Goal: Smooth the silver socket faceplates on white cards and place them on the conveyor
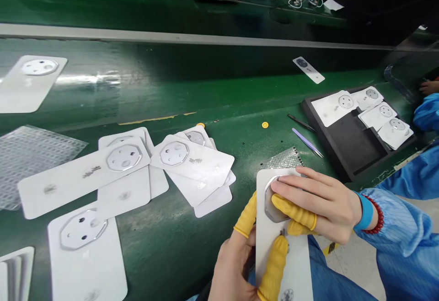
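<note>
My left hand [236,264], in yellow finger cots, grips the left and lower part of a white rectangular card [297,264]. My right hand [318,200], also wearing yellow cots, lies across the card's top end and presses on its octagonal metal plate [269,200], hiding most of it. Further left on the green bench, several similar white cards with octagonal plates lie in loose overlapping piles [192,168]. A single card [84,241] lies at the lower left.
A black foam tray [346,141] holds several cards at the right, beside purple tweezers [307,142] and dark tweezers [301,122]. Bubble wrap [30,163] lies at the left. A co-worker's hand [428,88] and blue sleeve show at the right edge, past a grey rail [171,35].
</note>
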Available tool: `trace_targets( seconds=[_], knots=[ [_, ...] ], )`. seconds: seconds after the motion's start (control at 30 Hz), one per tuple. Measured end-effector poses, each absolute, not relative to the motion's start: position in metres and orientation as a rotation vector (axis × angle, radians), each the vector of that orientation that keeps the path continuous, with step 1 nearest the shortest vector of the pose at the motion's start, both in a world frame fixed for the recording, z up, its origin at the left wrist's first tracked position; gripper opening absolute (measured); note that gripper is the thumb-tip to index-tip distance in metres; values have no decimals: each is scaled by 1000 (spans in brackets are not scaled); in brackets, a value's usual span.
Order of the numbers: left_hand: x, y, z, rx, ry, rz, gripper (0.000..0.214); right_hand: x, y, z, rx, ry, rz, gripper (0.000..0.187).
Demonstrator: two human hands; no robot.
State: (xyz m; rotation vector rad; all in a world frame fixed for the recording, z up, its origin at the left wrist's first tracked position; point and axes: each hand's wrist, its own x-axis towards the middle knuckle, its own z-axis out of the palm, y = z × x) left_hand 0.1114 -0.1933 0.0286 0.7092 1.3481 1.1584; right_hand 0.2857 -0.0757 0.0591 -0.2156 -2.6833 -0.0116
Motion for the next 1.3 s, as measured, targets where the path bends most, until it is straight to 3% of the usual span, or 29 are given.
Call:
trace_targets(
  seconds=[0.27,0.47,0.73,1.0,1.17,1.3],
  knots=[
    [114,-191,33,737,1331,1188,74,285,-76,57,-249,-2645,-55,36],
    [113,-188,31,755,1305,1187,39,287,-77,56,-210,-2643,-48,34],
    [112,-189,31,801,1278,1192,31,284,-75,57,-185,-2605,26,34],
    [119,-196,30,746,1301,1221,68,284,-79,57,-200,-2674,83,37],
    [121,-198,33,699,1302,1230,70,281,-79,48,-168,-2637,238,39],
    [125,-191,37,602,1336,1222,60,280,-76,36,-213,-2552,436,39]
  ],
)
